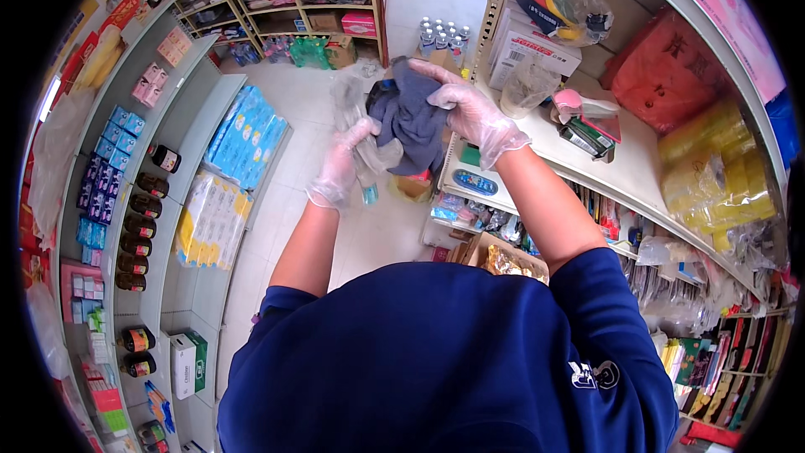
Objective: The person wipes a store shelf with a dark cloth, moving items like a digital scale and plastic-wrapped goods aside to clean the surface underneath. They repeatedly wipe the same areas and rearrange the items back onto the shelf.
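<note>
Both hands wear thin clear plastic gloves and are raised in front of me over the aisle. My left hand (344, 160) grips a crumpled clear plastic bag (352, 107), whose loose part hangs below the fingers. My right hand (471, 104) holds a dark grey-blue cloth (412, 116) by its upper right side. The cloth hangs in folds between the hands, touching the plastic. Something dark shows behind the cloth's upper left, too covered to tell.
On the right, a metal shelf (629, 192) holds a white box (534, 53), a plastic-wrapped cup (528, 88) and yellow packs (717, 170). Dark bottles (139, 225) and blue packs (245, 138) stand on the left shelving. Bottled water (443, 38) and an open carton (412, 189) are ahead.
</note>
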A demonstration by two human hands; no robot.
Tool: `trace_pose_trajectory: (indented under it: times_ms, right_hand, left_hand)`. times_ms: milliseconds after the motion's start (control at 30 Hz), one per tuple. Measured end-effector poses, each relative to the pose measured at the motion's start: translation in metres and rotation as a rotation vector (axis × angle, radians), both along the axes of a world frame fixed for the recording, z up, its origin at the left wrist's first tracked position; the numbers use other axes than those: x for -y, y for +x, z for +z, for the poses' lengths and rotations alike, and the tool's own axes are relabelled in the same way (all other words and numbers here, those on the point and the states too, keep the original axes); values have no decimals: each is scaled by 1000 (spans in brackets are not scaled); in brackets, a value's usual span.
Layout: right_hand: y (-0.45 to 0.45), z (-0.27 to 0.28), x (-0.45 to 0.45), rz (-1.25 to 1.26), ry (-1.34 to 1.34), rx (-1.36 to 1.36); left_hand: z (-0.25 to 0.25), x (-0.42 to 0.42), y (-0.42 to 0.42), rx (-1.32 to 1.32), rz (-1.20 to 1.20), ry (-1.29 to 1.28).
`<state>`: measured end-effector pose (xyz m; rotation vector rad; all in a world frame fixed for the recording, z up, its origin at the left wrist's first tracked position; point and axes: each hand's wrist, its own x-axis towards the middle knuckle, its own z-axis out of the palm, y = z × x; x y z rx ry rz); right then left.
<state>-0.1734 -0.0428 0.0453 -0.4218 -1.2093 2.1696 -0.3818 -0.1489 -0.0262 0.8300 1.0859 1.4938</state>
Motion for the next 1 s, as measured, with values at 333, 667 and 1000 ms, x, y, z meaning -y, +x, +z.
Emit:
trace_pose_trajectory:
  times_ms: [333, 667, 1000]
  right_hand:
    - [19, -73, -13, -53, 1122, 556]
    - [12, -6, 32, 251, 723, 995]
    - [102, 22, 23, -280, 69, -372]
  left_hand:
    - [88, -13, -29, 362, 228, 165]
    - [100, -31, -93, 217, 199, 287]
    - [98, -3, -3, 188, -83, 159]
